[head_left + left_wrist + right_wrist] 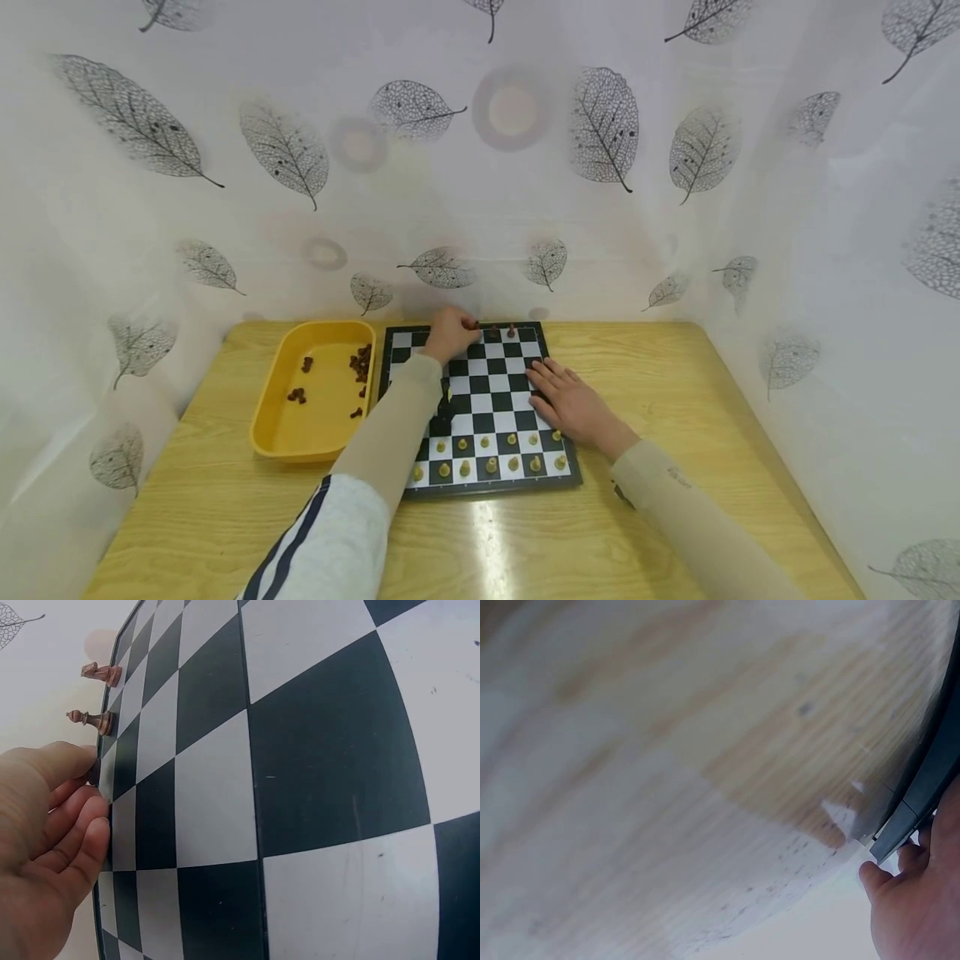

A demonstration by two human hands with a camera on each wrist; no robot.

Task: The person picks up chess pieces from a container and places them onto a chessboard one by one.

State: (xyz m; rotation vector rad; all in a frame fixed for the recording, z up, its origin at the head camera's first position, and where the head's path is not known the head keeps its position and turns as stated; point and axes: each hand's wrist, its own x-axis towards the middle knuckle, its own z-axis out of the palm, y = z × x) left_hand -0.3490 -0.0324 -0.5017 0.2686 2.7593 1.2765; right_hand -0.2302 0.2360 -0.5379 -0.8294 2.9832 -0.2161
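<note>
A black-and-white chessboard (480, 383) lies on the wooden table. At its far edge my left hand (450, 333) pinches a brown chess piece (475, 326) between thumb and fingers; in the left wrist view the fingers hide most of it, so I cannot tell its kind. Just right of it on the back row stand a brown bishop (91, 720) and a brown knight (102, 673). My right hand (576, 408) rests on the board's right edge, fingers stretched out. Yellow chess pieces (491, 465) stand in two rows on the near side.
Left of the board sits a yellow tray (262, 429) with several brown pieces (362, 362) in it. A black, strap-like wrist item (442, 417) shows beside the left forearm, over the board. A leaf-patterned white curtain (510, 208) surrounds the table (637, 533).
</note>
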